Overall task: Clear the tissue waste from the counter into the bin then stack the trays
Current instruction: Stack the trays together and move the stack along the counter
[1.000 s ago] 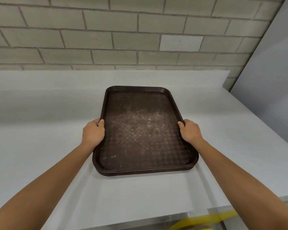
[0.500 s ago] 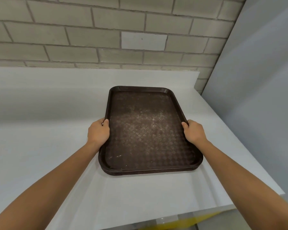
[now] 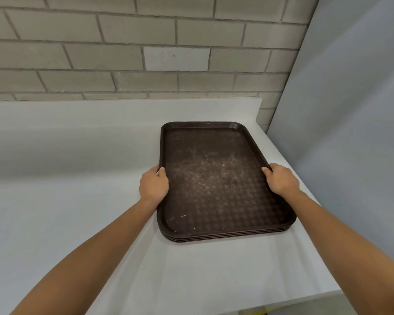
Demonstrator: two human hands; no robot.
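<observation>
I am stretching both arms out over the white counter [image 3: 66, 212], which is running along beneath a wall of pale bricks [image 3: 123, 53]. My left hand [image 3: 154, 186] is gripping the left long edge of the stack of trays [image 3: 216, 183], with the thumb lying over the rim and the fingers wrapping down the outside, their tips hidden. The stack (four dark brown trays, as far as I can count the rims at the near edge) is lying flat toward the counter's right end, one short side facing me and the other facing the wall. The top tray's textured floor is showing pale scuffs. My right hand [image 3: 282, 181] is gripping the opposite long edge the same way, thumb on the rim. Further right, a plain grey panel [image 3: 350, 110] is standing just beside the counter's end.
</observation>
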